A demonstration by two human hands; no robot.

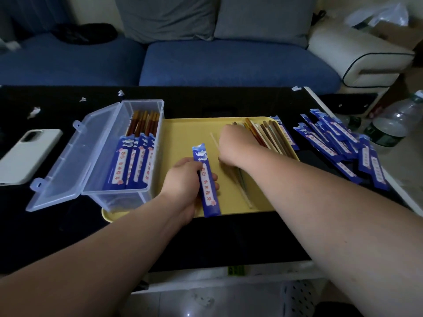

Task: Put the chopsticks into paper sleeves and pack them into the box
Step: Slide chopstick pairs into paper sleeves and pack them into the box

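Red characters run down the paper sleeves [135,161], too blurred to read

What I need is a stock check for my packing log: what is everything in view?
Sofa: one, blue, background.
Table: one, black, centre.
Tray: one, yellow, mid-table.
Box: one, clear, lid open, tray's left end.
Sleeved chopsticks: several, blue sleeves, inside box.
Loose chopsticks: many, brown and pale, tray's right side.
Sleeve pile: many, blue, table right of tray.
Phone: one, white, table's left.
Bottle: one, clear, far right.
Left hand: holds one blue sleeve over tray.
Right hand: on loose chopsticks, fingers hidden.
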